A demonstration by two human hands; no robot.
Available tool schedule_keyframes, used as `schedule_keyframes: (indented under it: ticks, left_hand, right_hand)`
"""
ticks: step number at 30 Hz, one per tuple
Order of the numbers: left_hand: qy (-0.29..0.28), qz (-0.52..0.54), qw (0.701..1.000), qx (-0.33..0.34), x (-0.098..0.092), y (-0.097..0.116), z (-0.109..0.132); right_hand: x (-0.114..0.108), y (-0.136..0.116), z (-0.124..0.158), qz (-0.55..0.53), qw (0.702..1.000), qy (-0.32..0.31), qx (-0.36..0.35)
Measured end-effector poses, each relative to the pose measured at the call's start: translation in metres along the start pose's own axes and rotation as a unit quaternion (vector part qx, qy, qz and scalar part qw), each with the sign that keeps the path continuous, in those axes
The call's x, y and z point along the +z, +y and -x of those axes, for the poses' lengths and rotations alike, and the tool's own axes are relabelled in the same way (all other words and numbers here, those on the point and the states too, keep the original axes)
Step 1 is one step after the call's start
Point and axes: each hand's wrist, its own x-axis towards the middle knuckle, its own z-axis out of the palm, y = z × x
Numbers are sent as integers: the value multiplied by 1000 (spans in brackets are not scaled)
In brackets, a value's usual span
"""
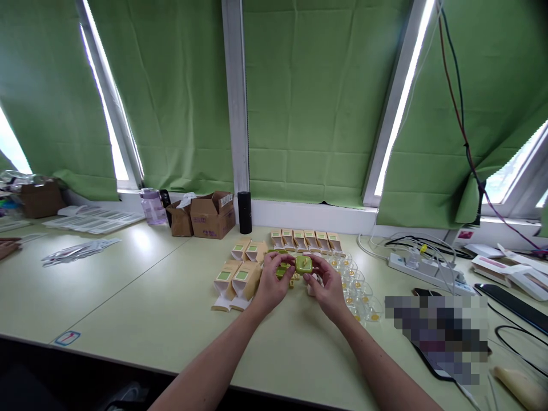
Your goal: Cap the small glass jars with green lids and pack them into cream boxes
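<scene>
Between my two hands is a small glossy green square piece (303, 264) with a yellowish bit on top; its exact kind I cannot make out. My left hand (274, 281) is closed, its fingertips at the piece's left edge. My right hand (329, 286) pinches it from the right, thumb below. More green pieces lie partly hidden behind my left hand. Left of it stand open cream cartons (244, 282) with green squares on them. Clear cups (362, 291) with yellow spots at the bottom crowd the table right of my right hand.
A row of cream cartons (306, 241) stands at the back. Brown cardboard boxes (214, 217), a black cylinder (245, 212) and a lilac jug (153, 206) are near the window. A power strip (428, 274) with cables lies right. Another person's hand (9, 246) shows far left.
</scene>
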Motion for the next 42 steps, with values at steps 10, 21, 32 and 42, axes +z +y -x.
schedule_keyframes:
  ticks: [10, 21, 32, 42]
  left_hand:
    - [-60, -48, 995, 59, 0, 13, 3]
    - [-50, 44, 998, -2, 3, 1, 1]
    - [-3, 342, 915, -213, 3, -9, -8]
    - [15, 356, 907, -223, 6, -24, -7]
  right_hand:
    - [1, -6, 0, -118, 987, 0, 110]
    - [-1, -16, -2, -82, 989, 30, 120]
    - [-46, -19, -16, 301, 953, 13, 23]
    - [-52, -25, 13, 633, 753, -175, -21]
